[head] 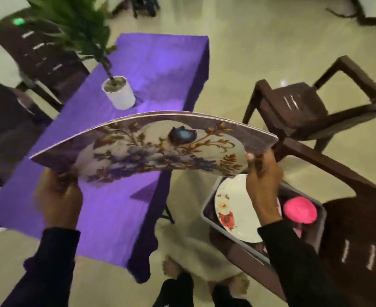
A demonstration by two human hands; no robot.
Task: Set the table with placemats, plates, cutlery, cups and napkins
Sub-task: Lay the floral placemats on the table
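A stack of floral placemats point(151, 145) bows upward in the air over the near part of the purple-clothed table point(116, 209). My left hand point(58, 196) grips the stack's left end. At the right end, my right hand point(263, 185) pinches the corner. Below my right hand a grey bin point(207, 214) rests on a brown chair and holds a white plate with red flowers point(233, 211) and a pink cup point(299, 209). My right wrist hides part of the plate.
A white pot with a green plant point(119, 91) stands on the middle of the table. Dark brown chairs stand at the right point(304, 109), under the bin point(359, 229) and along the left point(38, 54). Pale floor surrounds the table.
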